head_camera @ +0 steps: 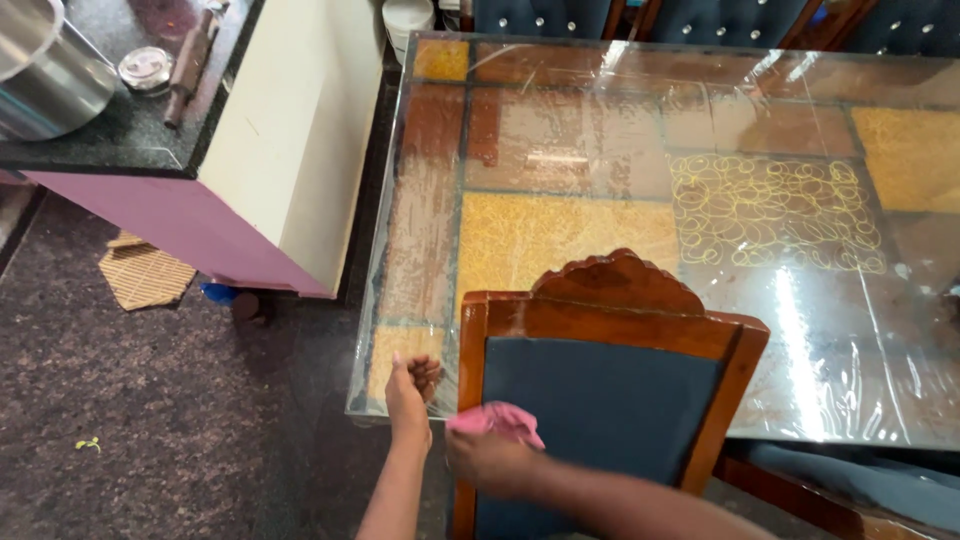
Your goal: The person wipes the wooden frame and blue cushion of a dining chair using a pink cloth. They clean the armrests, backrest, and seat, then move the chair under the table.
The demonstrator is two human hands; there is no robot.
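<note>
At the near corner of a glass-topped bench [600,170] patterned in brown and yellow panels, a person's left hand [410,392] was raised against the bench edge, its fingers [425,372] curled together into a loose fist and holding nothing that could be seen. Just beside it, the right hand [490,460] was closed around a pink cloth [497,420], the fingers pinching it so that the fabric bunched up above the knuckles. The cloth lay against the left upright of a wooden chair [610,300] with a carved crest and a dark blue padded back, pushed in at the bench. To the left stood a dark stone counter [130,130] carrying a steel pot [45,70], with a woven mat [145,272] on the speckled floor [150,420] below.
</note>
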